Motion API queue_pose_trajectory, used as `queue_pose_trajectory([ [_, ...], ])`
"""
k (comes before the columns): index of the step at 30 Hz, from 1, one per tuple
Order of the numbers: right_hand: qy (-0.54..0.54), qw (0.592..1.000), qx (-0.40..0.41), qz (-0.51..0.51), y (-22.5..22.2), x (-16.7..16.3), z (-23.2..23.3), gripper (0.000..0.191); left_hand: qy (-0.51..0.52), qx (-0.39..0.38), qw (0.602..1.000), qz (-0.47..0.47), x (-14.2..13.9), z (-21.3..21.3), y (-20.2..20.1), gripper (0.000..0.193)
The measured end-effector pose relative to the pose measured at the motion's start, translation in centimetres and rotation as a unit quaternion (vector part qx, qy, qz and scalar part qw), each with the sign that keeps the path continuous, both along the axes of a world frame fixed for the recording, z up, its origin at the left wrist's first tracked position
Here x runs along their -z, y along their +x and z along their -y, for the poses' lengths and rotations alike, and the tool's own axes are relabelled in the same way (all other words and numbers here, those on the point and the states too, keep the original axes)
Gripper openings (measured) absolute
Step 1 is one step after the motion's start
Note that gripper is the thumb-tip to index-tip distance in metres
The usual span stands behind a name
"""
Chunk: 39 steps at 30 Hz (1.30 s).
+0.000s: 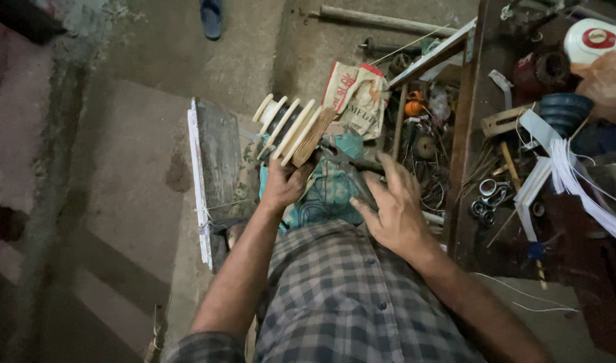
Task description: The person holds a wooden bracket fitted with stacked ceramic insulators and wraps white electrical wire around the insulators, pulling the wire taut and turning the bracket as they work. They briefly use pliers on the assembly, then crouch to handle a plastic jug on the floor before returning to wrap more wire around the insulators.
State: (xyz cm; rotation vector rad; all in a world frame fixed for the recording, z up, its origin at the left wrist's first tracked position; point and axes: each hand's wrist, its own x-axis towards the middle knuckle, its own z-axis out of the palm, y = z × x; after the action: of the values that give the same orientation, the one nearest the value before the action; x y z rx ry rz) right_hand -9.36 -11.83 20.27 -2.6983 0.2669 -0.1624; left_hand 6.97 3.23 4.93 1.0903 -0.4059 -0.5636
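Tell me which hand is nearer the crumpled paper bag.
Left. The left hand grips the cream ribbed spool lying just beside the paper bag; the right hand sits lower, further below it.

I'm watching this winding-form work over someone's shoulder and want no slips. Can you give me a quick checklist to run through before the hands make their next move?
1. Left hand has a firm hold on the cream stepped winding form: ok, fingers wrap its lower edge and it is lifted, tilted.
2. Right hand has a grip on the pliers: cannot tell, fingers are spread over the handles, not clearly closed.
3. Pliers jaws are at the form: cannot tell, the tips are dark and partly hidden.
4. Teal cloth covers the lap: ok.
5. White strips lie away from the hands: ok, they are on the cluttered bench to the right.
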Motion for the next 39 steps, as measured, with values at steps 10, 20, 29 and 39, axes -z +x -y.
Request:
queue_pose_trajectory([
  [10, -0.105, 0.993, 0.031, 0.035, -0.4, -1.1, -1.4, 0.049, -0.017, 0.017, 0.999, 0.024, -0.3, -0.2, -0.9, 0.041],
  [20, -0.224, 0.972, 0.008, 0.076, -0.4, 0.1, -0.8, 0.047, 0.025, 0.008, 0.999, 0.024, 0.5, 0.1, -1.1, 0.037],
  [29, -0.213, 0.974, 0.004, 0.077, -0.3, -0.6, -0.5, 0.054, 0.031, 0.005, 0.999, 0.041, -0.2, 0.2, -1.2, 0.037],
  [39, -0.084, 0.996, 0.006, 0.029, -1.3, -0.3, -0.5, 0.036, 0.064, -0.015, 0.993, 0.1, 0.8, -0.1, -2.4, 0.024],
])
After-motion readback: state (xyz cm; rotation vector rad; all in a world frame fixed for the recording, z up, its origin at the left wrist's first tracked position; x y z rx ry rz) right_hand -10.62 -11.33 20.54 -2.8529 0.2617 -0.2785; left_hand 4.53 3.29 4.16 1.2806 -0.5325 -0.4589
